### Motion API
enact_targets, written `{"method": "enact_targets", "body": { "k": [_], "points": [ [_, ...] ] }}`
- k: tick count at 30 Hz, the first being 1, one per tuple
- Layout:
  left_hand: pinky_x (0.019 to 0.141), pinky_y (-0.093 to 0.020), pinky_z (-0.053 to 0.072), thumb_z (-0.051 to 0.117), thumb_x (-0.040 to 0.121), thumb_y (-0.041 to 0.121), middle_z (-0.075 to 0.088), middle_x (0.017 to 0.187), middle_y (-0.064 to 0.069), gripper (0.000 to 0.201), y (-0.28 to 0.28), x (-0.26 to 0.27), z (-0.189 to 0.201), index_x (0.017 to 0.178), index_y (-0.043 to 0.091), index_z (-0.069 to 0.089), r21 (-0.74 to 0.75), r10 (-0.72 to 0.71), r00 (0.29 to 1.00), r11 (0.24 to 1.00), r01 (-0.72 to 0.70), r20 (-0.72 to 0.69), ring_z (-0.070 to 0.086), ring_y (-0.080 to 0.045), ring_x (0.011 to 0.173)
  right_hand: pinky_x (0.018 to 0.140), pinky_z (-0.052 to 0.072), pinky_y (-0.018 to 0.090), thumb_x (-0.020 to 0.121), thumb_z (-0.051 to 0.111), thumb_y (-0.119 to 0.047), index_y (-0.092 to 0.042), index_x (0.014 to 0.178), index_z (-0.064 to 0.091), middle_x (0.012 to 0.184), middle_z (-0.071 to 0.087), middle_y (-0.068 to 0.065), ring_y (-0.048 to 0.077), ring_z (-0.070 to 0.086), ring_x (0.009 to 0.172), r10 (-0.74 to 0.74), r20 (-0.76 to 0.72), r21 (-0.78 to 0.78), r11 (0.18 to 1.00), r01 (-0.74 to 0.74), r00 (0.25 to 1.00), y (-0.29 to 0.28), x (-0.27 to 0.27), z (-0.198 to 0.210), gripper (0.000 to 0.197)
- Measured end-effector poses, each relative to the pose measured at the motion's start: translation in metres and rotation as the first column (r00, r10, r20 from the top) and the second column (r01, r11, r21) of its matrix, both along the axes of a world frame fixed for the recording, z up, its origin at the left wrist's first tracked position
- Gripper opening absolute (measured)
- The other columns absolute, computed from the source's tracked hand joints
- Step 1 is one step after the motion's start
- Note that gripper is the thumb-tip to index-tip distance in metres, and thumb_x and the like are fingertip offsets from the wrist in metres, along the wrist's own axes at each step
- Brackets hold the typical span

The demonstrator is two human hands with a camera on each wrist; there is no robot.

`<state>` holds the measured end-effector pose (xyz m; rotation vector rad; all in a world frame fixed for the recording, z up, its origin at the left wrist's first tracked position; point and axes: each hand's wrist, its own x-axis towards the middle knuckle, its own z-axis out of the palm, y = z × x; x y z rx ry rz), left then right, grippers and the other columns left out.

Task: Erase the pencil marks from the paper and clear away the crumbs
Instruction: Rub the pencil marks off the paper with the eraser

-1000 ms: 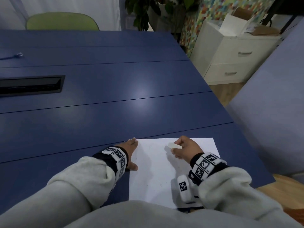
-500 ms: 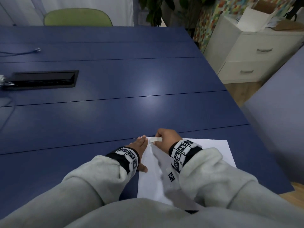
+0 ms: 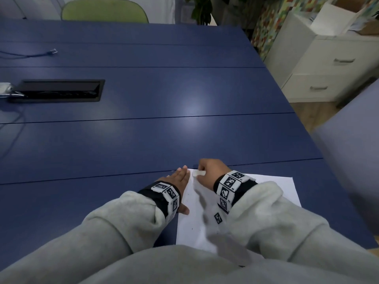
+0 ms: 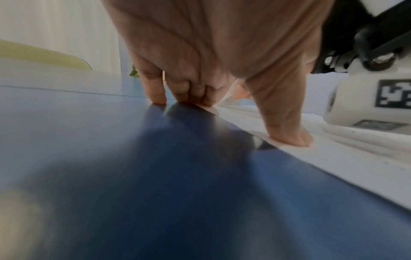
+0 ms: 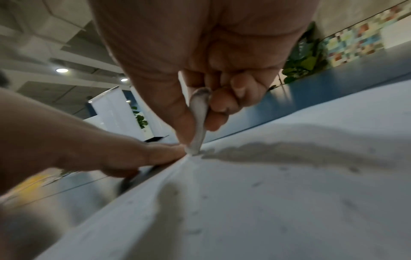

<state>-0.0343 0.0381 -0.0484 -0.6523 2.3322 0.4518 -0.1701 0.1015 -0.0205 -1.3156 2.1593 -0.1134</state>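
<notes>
One white sheet of paper (image 3: 242,201) lies flat at the near right of the blue table (image 3: 143,130), its far left corner under both hands, with small dark crumbs (image 3: 192,229) scattered over its near left part. The right hand (image 3: 209,171) pinches a white eraser (image 3: 199,173) between thumb and curled fingers; in the right wrist view the eraser (image 5: 198,126) stands on end, its lower tip touching the paper (image 5: 266,202) at that corner, its upper end greyed. The left hand (image 3: 178,178) lies just left of it with fingers straight and together, holding nothing: fingertips (image 4: 155,95) press the table at the paper's left edge, and the thumb (image 4: 289,133) presses down on the sheet itself. Both wrists wear bands with black-and-white markers over grey sleeves (image 3: 127,222). Further left on the table a black cable hatch (image 3: 59,91) is set into the top, and a loose cable (image 3: 37,54) lies at the far left. Beyond the table stand a green chair (image 3: 104,10), a leafy plant (image 3: 202,9) and, to the right, a white drawer cabinet (image 3: 332,66).
</notes>
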Motion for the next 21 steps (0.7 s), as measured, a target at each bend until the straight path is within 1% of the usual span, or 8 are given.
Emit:
{"method": "enact_targets", "body": {
  "k": [3,5,8,10,13,17,19,21],
  "points": [
    [0.117,-0.039,0.009,0.068,0.081,0.052,-0.026,0.157,-0.003,0.117,0.0,-0.001,-0.002,0.15,0.012,-0.018,0.0,-0.002,1.0,1.0,0.002,-0.004,-0.013,-0.019,0.147,0.057,0.034,0.022,0.088,0.057,-0.025,-0.024,0.073,0.043,0.075,0.05,-0.007,0.016,0.047,0.078,0.121,0.016,0.06,0.991,-0.121,0.993,0.005,0.014,0.002,0.021],
    [0.117,-0.039,0.01,0.067,0.082,0.052,-0.026,0.157,-0.004,0.116,0.001,-0.001,-0.001,0.15,0.011,-0.018,-0.008,-0.011,1.0,1.0,0.011,0.002,-0.013,-0.02,0.147,0.061,0.036,0.022,0.087,0.058,-0.026,-0.023,0.079,0.049,0.082,0.055,-0.004,0.018,0.051,0.081,0.119,0.016,0.059,0.991,-0.12,0.993,0.004,0.011,0.004,0.012],
    [0.117,-0.039,0.01,0.065,0.083,0.053,-0.026,0.157,-0.004,0.116,0.002,-0.001,0.0,0.15,0.01,-0.018,-0.02,-0.021,1.0,1.0,0.022,0.015,-0.013,-0.019,0.147,0.07,0.042,0.025,0.085,0.057,-0.021,-0.021,0.091,0.055,0.097,0.062,0.003,0.02,0.056,0.088,-0.016,0.016,0.003,1.0,0.016,1.0,-0.001,-0.003,0.003,0.007],
    [0.117,-0.038,0.01,0.065,0.083,0.054,-0.026,0.157,-0.004,0.116,0.001,-0.001,0.0,0.15,0.01,-0.018,-0.022,-0.026,1.0,0.999,0.026,0.012,-0.013,-0.019,0.147,0.068,0.04,0.024,0.084,0.057,-0.022,-0.023,0.084,0.052,0.093,0.059,0.001,0.018,0.053,0.083,0.006,0.008,0.014,1.0,-0.007,1.0,0.001,0.0,0.002,0.005],
    [0.118,-0.038,0.009,0.066,0.082,0.055,-0.026,0.157,-0.005,0.117,0.0,-0.002,-0.003,0.15,0.01,-0.018,-0.021,-0.03,1.0,0.999,0.03,0.008,-0.014,-0.02,0.147,0.056,0.033,0.024,0.085,0.059,-0.027,-0.026,0.069,0.042,0.077,0.05,-0.006,0.016,0.049,0.077,0.114,0.007,0.071,0.991,-0.114,0.993,0.007,0.013,-0.002,0.024],
    [0.118,-0.038,0.008,0.065,0.082,0.055,-0.026,0.157,-0.006,0.117,0.0,-0.002,-0.004,0.15,0.009,-0.018,-0.018,-0.025,1.0,1.0,0.025,0.008,-0.014,-0.02,0.147,0.069,0.038,0.023,0.086,0.059,-0.025,-0.021,0.094,0.057,0.099,0.061,0.0,0.018,0.053,0.087,-0.01,0.013,0.016,1.0,0.01,1.0,0.003,-0.003,0.0,0.009],
    [0.118,-0.038,0.007,0.066,0.082,0.055,-0.026,0.157,-0.006,0.117,0.001,-0.001,-0.005,0.15,0.009,-0.018,-0.017,-0.024,1.0,1.0,0.024,0.006,-0.014,-0.02,0.147,0.068,0.037,0.023,0.085,0.058,-0.022,-0.02,0.094,0.058,0.097,0.06,0.0,0.017,0.052,0.084,-0.063,0.015,-0.018,0.998,0.063,0.998,0.002,-0.007,-0.001,0.009],
    [0.118,-0.038,0.008,0.066,0.081,0.055,-0.026,0.157,-0.006,0.118,0.0,0.0,-0.006,0.15,0.01,-0.018,-0.019,-0.02,1.0,1.0,0.021,0.003,-0.014,-0.02,0.147,0.064,0.037,0.024,0.083,0.059,-0.023,-0.023,0.086,0.053,0.09,0.057,-0.002,0.017,0.052,0.081,-0.02,0.003,0.003,1.0,0.02,1.0,0.005,0.002,-0.003,0.007]
  ]
}}
